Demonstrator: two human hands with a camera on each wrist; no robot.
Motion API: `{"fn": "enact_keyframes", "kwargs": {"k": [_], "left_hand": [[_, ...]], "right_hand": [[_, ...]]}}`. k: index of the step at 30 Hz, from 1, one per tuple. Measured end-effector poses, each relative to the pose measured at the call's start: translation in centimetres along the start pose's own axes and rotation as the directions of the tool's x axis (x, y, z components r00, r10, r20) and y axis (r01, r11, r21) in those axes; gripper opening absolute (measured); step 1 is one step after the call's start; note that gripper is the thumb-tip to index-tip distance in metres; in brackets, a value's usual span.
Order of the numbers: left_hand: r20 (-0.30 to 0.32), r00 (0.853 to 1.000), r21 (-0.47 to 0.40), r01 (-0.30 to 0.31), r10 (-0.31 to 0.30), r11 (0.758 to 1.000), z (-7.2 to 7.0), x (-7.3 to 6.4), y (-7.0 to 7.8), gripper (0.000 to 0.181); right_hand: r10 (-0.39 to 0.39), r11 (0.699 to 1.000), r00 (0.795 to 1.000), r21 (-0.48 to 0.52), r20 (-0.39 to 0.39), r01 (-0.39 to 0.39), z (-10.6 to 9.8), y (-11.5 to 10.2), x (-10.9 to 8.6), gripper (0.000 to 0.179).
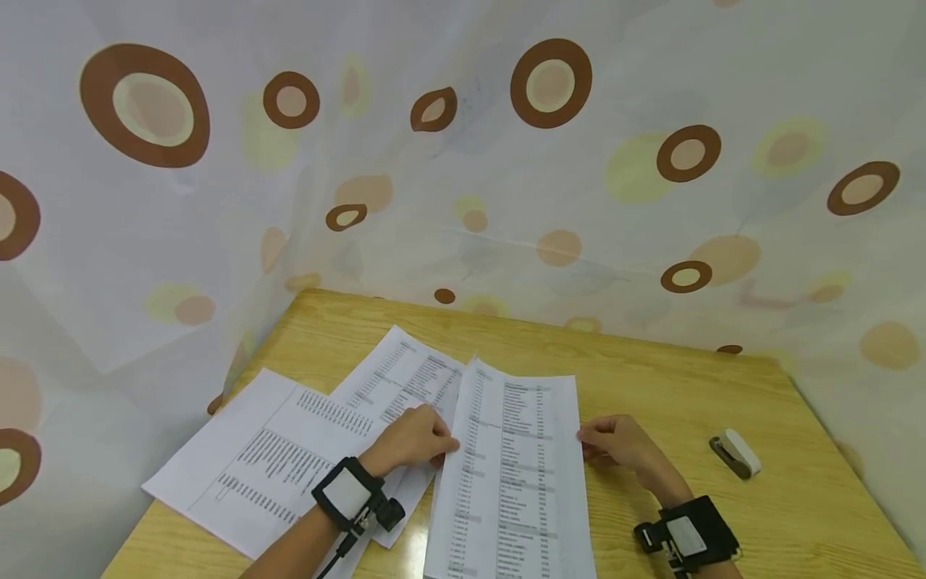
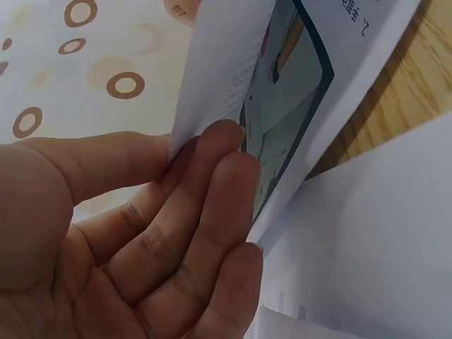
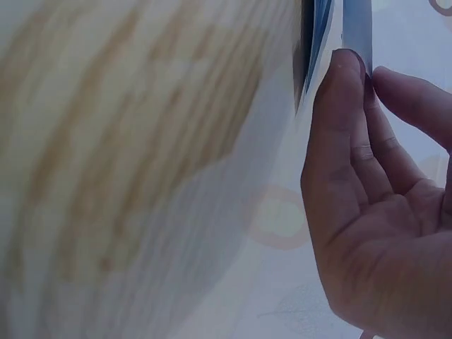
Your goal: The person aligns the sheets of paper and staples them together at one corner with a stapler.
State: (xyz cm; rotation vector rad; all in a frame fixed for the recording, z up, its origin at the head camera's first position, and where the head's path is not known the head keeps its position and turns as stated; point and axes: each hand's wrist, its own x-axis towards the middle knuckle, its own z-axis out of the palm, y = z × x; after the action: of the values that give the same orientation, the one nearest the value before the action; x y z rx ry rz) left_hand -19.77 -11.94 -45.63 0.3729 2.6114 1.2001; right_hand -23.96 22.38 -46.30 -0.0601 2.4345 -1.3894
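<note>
A printed sheet of paper [image 1: 521, 474], covered in columns of small text with grey bands, stands over the table's front middle. My left hand [image 1: 411, 439] pinches its left edge between thumb and fingers. On the opposite edge, my right hand [image 1: 620, 442] pinches the paper with thumb and fingertips. The left wrist view shows a dark-framed picture [image 2: 296, 99] on a page just behind the held sheet [image 2: 212, 70]. Behind my left hand lie a printed sheet [image 1: 401, 370] and, further left, another paper [image 1: 268, 458] with a ruled line and text.
A small white and dark stapler [image 1: 735, 454] lies to the right of my right hand on the wooden table [image 1: 665, 386]. A pale curtain [image 1: 463, 161] with brown rings hangs behind the table and along its sides. Each wrist wears a black camera strap.
</note>
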Motion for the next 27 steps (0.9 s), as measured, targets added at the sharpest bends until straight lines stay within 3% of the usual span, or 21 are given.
{"fn": "enact_keyframes", "kwargs": {"k": [16,27], "left_hand": [[0.113,0.994,0.044,-0.002,-0.003,0.999,-0.04,-0.33,-0.38,0.029],[0.139,0.990,0.050,0.018,-0.025,0.999,-0.27,-0.31,-0.50,0.029]], "right_hand": [[-0.032,0.994,0.999,-0.106,0.020,0.034,0.81,-0.18,0.39,0.031],[-0.026,0.997,0.997,-0.073,0.079,0.032,0.91,-0.42,0.35,0.044]]}}
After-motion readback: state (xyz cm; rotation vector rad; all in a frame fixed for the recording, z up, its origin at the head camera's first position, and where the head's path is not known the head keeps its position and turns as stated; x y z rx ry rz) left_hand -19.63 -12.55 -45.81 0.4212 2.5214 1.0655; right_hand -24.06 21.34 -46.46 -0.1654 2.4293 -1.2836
